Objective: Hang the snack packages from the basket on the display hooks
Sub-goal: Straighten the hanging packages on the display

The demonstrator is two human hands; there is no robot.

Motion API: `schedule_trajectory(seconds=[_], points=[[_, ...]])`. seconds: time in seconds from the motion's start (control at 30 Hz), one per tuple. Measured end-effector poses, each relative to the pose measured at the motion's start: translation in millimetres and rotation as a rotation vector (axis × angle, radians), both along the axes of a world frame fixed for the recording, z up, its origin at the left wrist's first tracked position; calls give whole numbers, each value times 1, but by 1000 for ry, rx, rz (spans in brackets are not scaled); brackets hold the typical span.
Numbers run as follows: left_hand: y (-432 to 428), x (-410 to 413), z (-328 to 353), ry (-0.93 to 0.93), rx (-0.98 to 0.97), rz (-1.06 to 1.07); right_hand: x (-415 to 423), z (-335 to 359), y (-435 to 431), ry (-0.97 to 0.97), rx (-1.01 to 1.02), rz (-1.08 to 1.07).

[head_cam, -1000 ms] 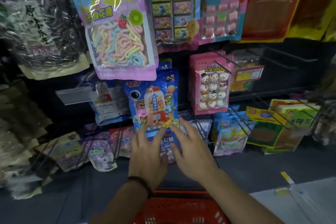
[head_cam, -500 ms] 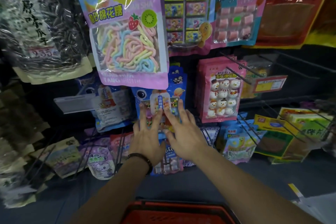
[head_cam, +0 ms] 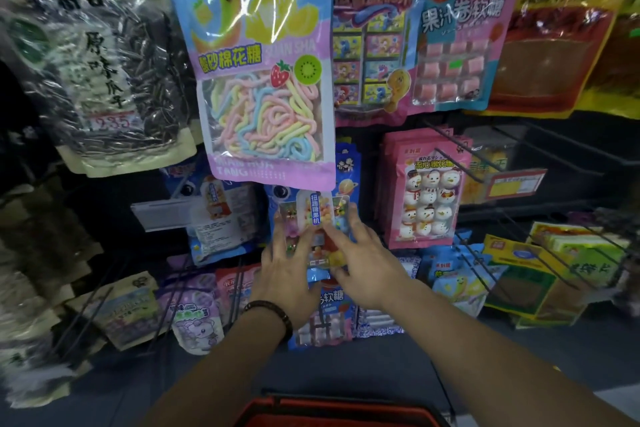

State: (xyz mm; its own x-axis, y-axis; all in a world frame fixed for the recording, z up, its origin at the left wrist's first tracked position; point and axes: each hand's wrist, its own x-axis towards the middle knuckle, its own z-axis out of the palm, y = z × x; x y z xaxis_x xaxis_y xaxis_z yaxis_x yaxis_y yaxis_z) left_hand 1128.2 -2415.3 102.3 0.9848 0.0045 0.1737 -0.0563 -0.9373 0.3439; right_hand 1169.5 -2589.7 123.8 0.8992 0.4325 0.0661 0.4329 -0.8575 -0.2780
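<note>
Crowded display hooks (head_cam: pixel 457 164) cover the wall before us. Our left hand (head_cam: pixel 287 270) and right hand (head_cam: pixel 369 263) lie flat, fingers spread, gripping nothing. They press the blue candy-machine package (head_cam: pixel 317 215) into its row, and we judge it hung. We cannot see inside the red basket (head_cam: pixel 332 409), so what remains is unclear.

Blue with a multicoloured candy-machine print on the snack package (head_cam: pixel 313 215), pastel pink, yellow and blue ropes below lilac and sky-blue on the marshmallow bag (head_cam: pixel 263 80), white snowmen on the pink bag (head_cam: pixel 427 194), red on the basket (head_cam: pixel 346 414), dark brown on the bracelet (head_cam: pixel 273 312).
</note>
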Motion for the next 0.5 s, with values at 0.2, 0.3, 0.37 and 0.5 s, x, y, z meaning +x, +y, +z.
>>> schedule_trajectory(seconds=[0.2, 0.3, 0.37, 0.5], points=[[9, -59, 31, 174, 18, -16, -59, 44, -10, 36, -171, 23], [18, -90, 60, 160, 1, -44, -93, 75, -12, 28, -240, 43], [25, -107, 82, 113, -11, -74, -111, 97, -11, 10, -270, 46], [39, -134, 131, 49, -41, -134, -141, 141, -4, -47, -307, 74]])
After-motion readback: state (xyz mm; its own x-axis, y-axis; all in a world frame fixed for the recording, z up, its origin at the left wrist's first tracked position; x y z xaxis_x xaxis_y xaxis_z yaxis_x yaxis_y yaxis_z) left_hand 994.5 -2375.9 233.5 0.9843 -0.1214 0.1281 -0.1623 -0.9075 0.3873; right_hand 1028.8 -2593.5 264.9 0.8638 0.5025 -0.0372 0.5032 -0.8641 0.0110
